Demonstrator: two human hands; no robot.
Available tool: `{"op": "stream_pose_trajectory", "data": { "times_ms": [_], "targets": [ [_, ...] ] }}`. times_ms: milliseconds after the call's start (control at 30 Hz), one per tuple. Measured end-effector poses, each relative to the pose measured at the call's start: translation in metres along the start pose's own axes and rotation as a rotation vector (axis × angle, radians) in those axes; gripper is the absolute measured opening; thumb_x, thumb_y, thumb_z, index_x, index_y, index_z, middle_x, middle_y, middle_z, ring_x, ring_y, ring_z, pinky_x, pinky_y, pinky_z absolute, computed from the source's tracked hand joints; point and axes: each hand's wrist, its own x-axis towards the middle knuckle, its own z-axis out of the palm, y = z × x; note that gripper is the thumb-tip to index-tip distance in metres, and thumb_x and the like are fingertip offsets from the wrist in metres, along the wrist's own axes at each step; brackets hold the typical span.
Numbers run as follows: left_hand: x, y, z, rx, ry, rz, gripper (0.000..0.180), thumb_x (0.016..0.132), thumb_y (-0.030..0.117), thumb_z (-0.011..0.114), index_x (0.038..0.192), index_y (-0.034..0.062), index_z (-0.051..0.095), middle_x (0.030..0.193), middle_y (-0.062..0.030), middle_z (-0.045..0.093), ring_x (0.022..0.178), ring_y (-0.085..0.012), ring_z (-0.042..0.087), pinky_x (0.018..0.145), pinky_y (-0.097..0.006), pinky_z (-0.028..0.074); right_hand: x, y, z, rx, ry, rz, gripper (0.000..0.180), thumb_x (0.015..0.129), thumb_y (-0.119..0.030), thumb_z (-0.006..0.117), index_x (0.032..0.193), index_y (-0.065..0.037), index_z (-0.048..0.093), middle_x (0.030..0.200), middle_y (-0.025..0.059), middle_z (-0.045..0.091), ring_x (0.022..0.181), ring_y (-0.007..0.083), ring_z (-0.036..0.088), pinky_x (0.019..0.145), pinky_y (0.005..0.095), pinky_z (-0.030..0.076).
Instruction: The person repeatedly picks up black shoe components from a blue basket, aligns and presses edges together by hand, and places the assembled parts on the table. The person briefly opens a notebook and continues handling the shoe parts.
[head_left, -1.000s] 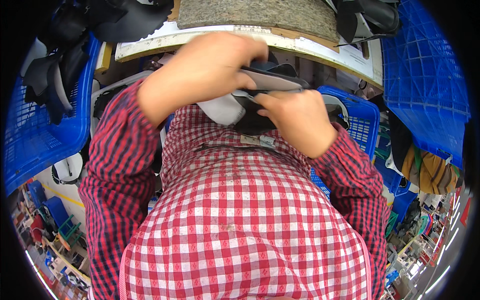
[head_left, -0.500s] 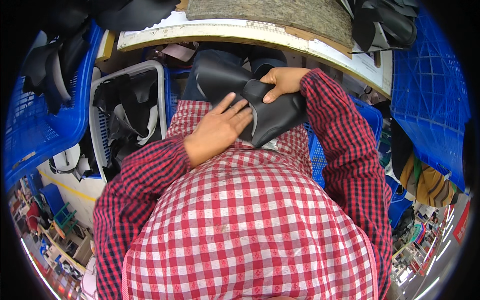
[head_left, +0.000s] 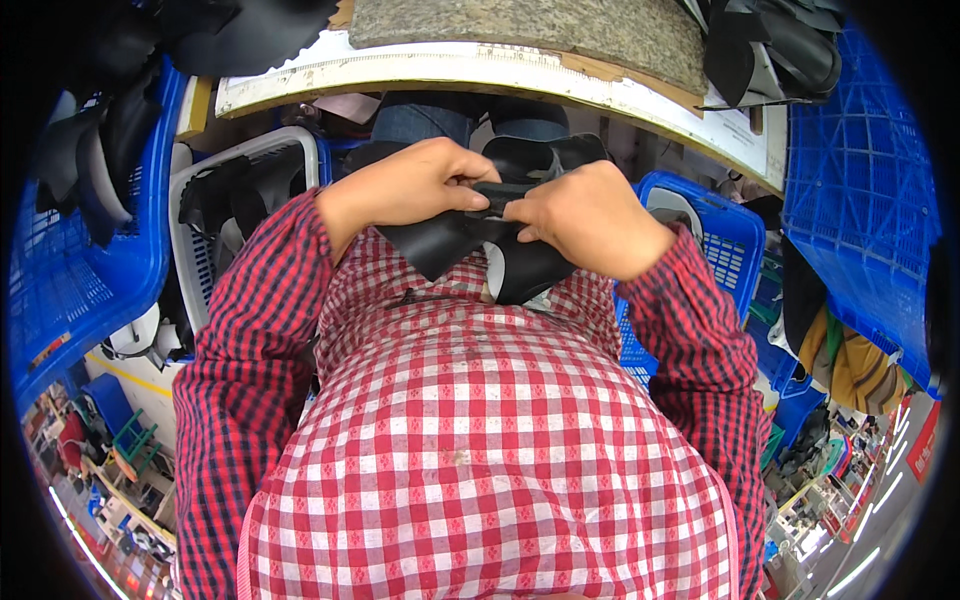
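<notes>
Your left hand (head_left: 415, 185) and right hand (head_left: 585, 215) both have their fingers pinched shut on a black leather piece (head_left: 470, 235), held against your chest just below the table (head_left: 480, 70), between a white basket (head_left: 250, 200) and a blue basket (head_left: 715, 240).

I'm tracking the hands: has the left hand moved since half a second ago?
Yes. The left hand has gone up from the chest toward the workbench edge, now pinching the black leather piece.

Left hand (head_left: 415, 185), right hand (head_left: 585, 215), fingertips together
</notes>
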Motion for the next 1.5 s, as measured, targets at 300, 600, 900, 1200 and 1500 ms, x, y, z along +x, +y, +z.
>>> {"op": "stream_pose_trajectory", "data": {
  "times_ms": [300, 600, 900, 1200, 1500],
  "targets": [
    [-0.006, -0.012, 0.028, -0.38, 0.211, -0.175, 0.013, 0.097, 0.002, 0.069, 0.106, -0.0043, 0.074, 0.084, -0.0008, 0.072, 0.076, -0.0066, 0.064, 0.073, -0.023, 0.052, -0.008, -0.029, 0.016, -0.033, 0.339, 0.193, 0.024, 0.067, -0.019, 0.084, 0.088, -0.016, 0.074, 0.083, -0.0015, 0.065, 0.088, 0.0212, 0.062, 0.084, 0.0384, 0.041],
    [-0.017, -0.004, 0.042, -0.527, 0.281, -0.099, 0.023, 0.093, -0.003, 0.067, 0.114, -0.0051, 0.075, 0.094, -0.0067, 0.077, 0.081, -0.0089, 0.068, 0.076, -0.025, 0.056, -0.018, 0.005, 0.013, 0.444, 0.18, 0.27, 0.024, 0.088, -0.021, 0.08, 0.106, -0.011, 0.07, 0.095, 0.0044, 0.072, 0.092, 0.0223, 0.065, 0.094, 0.0355, 0.039],
    [-0.01, -0.008, 0.048, -0.732, 0.368, -0.235, 0.021, 0.095, -0.004, 0.065, 0.114, -0.0055, 0.074, 0.101, -0.0087, 0.078, 0.082, -0.01, 0.069, 0.075, -0.025, 0.054, -0.013, 0.002, 0.011, 0.241, 0.166, 0.26, 0.024, 0.088, -0.026, 0.08, 0.104, -0.014, 0.066, 0.085, 0.0039, 0.072, 0.085, 0.0243, 0.067, 0.087, 0.0378, 0.039],
    [-0.012, -0.008, 0.048, -0.748, 0.369, -0.195, 0.022, 0.095, -0.004, 0.065, 0.115, -0.0058, 0.074, 0.101, -0.0091, 0.078, 0.083, -0.0102, 0.068, 0.075, -0.025, 0.054, -0.012, 0.006, 0.011, 0.276, 0.161, 0.3, 0.035, 0.086, -0.026, 0.083, 0.109, -0.011, 0.061, 0.092, 0.0062, 0.075, 0.087, 0.0266, 0.07, 0.089, 0.0393, 0.041],
    [-0.012, -0.006, 0.048, -0.668, 0.36, -0.201, 0.022, 0.095, -0.004, 0.065, 0.115, -0.0058, 0.074, 0.1, -0.008, 0.077, 0.082, -0.009, 0.067, 0.075, -0.024, 0.053, -0.013, 0.008, 0.01, 0.272, 0.147, 0.276, 0.033, 0.087, -0.026, 0.081, 0.107, -0.01, 0.06, 0.095, 0.0069, 0.075, 0.089, 0.0267, 0.07, 0.09, 0.0396, 0.042]
  ]
}}
